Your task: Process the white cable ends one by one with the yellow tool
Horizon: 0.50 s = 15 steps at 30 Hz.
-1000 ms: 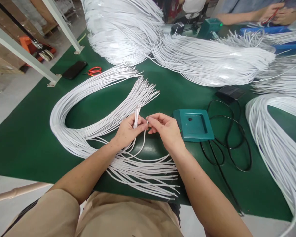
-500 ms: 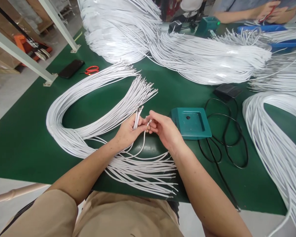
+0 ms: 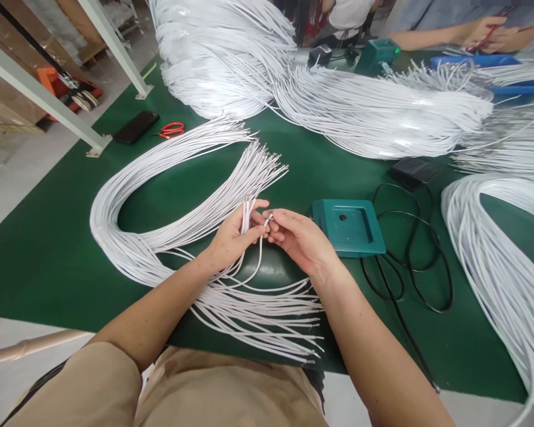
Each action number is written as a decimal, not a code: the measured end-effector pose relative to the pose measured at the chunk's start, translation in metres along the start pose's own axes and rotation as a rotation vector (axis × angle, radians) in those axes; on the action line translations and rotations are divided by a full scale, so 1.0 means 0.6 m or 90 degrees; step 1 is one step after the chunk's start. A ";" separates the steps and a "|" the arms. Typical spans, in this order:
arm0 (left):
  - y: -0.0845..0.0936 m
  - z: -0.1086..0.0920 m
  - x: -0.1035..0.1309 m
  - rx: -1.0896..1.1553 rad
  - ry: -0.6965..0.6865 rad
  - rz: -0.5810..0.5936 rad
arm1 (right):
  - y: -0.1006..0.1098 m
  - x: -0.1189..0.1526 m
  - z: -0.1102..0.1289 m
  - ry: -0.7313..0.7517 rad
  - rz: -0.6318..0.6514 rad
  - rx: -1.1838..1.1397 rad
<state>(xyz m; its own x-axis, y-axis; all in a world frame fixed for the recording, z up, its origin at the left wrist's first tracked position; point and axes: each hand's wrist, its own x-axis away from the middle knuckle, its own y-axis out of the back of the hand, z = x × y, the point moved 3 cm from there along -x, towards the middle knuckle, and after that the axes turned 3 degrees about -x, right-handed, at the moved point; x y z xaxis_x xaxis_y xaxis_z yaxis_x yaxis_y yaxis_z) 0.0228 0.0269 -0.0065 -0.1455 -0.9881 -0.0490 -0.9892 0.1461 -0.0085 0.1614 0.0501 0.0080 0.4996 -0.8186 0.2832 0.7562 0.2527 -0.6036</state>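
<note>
My left hand (image 3: 234,237) is closed around a few white wires (image 3: 246,216), whose ends stick up above the fingers. Between its thumb and fingertips it also pinches one single white wire (image 3: 261,252) near the end. My right hand (image 3: 296,234) meets it there, thumb and fingers closed on the tip of that wire, where a small metal end (image 3: 269,217) shows. Beneath both hands lies a looped bundle of white wires (image 3: 115,249), its loose ends fanned out to the right on the green table (image 3: 35,267).
Right of my hands sits a teal device with a square recess (image 3: 356,228), a black cord (image 3: 427,267) beside it. Large white wire bundles (image 3: 382,112) lie behind and at right (image 3: 476,249). A phone (image 3: 136,127) and red-handled snips (image 3: 172,130) lie back left. A co-worker's hands (image 3: 489,35) show opposite.
The right thumb and fingers have come down onto the wire's tip, and the left index finger has stretched out. The whole view has shifted slightly.
</note>
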 end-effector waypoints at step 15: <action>0.004 0.006 -0.001 0.009 0.026 0.009 | 0.001 0.006 0.006 0.073 -0.105 0.095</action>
<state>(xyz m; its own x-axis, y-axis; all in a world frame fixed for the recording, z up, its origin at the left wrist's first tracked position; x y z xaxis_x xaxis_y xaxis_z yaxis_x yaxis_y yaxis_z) 0.0209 0.0279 -0.0101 -0.1601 -0.9871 -0.0081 -0.9868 0.1602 -0.0221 0.1649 0.0492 0.0113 0.3193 -0.9062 0.2772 0.8819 0.1771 -0.4369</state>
